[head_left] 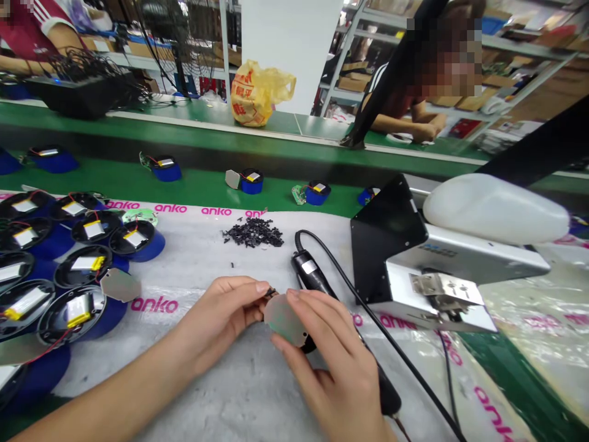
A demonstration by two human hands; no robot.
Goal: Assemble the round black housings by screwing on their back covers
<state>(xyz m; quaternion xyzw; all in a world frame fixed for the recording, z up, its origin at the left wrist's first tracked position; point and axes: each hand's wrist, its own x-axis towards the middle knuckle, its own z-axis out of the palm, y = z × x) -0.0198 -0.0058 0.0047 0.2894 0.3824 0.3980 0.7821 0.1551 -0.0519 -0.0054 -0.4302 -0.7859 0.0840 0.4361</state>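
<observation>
Near the middle of the view, my right hand [331, 350] holds a grey, rounded flat plate [286, 320] between thumb and fingers. My left hand [230, 316] is closed at the plate's left edge, its thumb and forefinger pinching a small dark piece [271, 292] too small to name. Just behind my hands lies a pile of small black parts [254, 232]. A black electric screwdriver [317, 276] with a cable lies to the right, passing partly behind my right hand.
Blue round housings [138, 240] with batteries crowd the left side. More housings [252, 182] stand on the green belt [197, 187] behind. At the right is a metal machine [442, 294] with a white bottle [497, 209] on top. Two people sit across, beyond a yellow bag [253, 95].
</observation>
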